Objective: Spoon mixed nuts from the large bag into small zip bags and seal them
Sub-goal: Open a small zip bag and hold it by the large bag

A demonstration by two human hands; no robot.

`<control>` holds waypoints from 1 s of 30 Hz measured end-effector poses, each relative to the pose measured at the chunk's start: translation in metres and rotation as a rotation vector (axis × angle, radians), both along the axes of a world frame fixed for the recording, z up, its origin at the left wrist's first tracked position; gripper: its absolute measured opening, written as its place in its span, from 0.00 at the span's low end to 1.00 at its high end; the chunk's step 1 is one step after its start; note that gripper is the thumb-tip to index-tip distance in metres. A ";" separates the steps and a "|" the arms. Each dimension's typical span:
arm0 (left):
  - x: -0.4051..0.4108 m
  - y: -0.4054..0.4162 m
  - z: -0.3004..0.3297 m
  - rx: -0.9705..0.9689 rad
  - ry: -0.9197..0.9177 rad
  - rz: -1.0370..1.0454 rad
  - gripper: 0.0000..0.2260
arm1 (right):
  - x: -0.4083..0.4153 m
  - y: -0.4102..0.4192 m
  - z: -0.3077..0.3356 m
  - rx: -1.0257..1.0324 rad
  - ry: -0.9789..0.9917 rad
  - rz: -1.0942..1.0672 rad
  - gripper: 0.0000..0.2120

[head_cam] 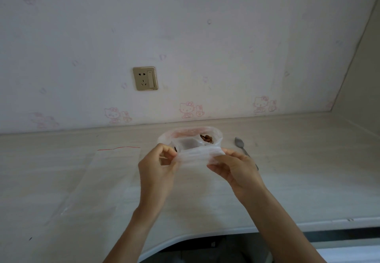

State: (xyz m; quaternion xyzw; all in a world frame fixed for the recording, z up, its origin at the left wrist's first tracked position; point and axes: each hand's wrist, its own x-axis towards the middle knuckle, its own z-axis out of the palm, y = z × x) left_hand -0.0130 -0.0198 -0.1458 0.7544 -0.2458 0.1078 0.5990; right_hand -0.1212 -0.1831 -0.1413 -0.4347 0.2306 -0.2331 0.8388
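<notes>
Both hands are up over the pale wood-look table [287,180], holding a small clear plastic zip bag [195,155] between them. The left hand [158,170] pinches the bag's left end with curled fingers and thumb. The right hand [236,168] pinches the right end the same way. The bag is stretched sideways, so its long side runs left to right.

Just behind the hands sits the large clear plastic bag [190,137] on the table. Its mouth is open and points up. Brown mixed nuts [206,138] show inside it, near the right side.

A grey metal spoon [240,144] lies flat on the table just right of the large bag. Its bowl points to the wall and its handle runs toward the right hand, which hides part of it.

To the left lies a flat clear zip bag with a red line [115,159] along its top edge. Its long side runs from the wall toward the person.

The table's curved front edge is below the arms. The table meets the wall with pink cat pictures [205,46] at the back. A gold wall socket [145,78] is on that wall.
</notes>
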 end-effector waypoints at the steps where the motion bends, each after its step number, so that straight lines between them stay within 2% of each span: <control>1: 0.001 0.000 0.002 -0.079 0.151 -0.043 0.11 | -0.001 -0.002 -0.001 0.026 -0.006 0.046 0.11; 3: 0.002 0.002 0.006 -0.222 0.441 -0.125 0.08 | -0.001 -0.005 -0.002 0.082 -0.018 0.116 0.11; 5: 0.002 0.004 0.009 -0.285 0.640 -0.196 0.06 | -0.001 -0.005 -0.003 0.158 -0.046 0.148 0.13; 7: 0.002 0.005 0.011 -0.329 0.772 -0.273 0.06 | 0.000 -0.005 -0.003 0.249 -0.083 0.177 0.16; 12: 0.005 0.008 0.018 -0.459 1.066 -0.519 0.10 | -0.001 -0.005 -0.004 0.331 -0.131 0.279 0.11; 14: 0.007 0.010 0.018 -0.427 1.126 -0.574 0.05 | -0.001 -0.004 -0.005 0.294 -0.114 0.316 0.10; 16: 0.006 0.010 0.019 -0.359 1.139 -0.564 0.02 | 0.000 -0.003 -0.005 0.260 -0.084 0.324 0.09; 20: -0.001 0.003 0.021 -0.327 1.102 -0.494 0.03 | 0.004 -0.002 -0.004 0.236 -0.060 0.339 0.21; 25: -0.004 0.003 0.026 -0.311 1.106 -0.526 0.07 | 0.005 -0.002 -0.007 0.182 -0.090 0.358 0.19; 28: -0.004 0.005 0.022 -0.116 0.870 -0.501 0.09 | 0.001 -0.004 -0.006 -0.063 -0.099 0.394 0.19; 30: -0.007 0.001 0.016 0.038 0.624 -0.329 0.13 | 0.000 0.000 -0.006 -0.279 -0.039 0.357 0.14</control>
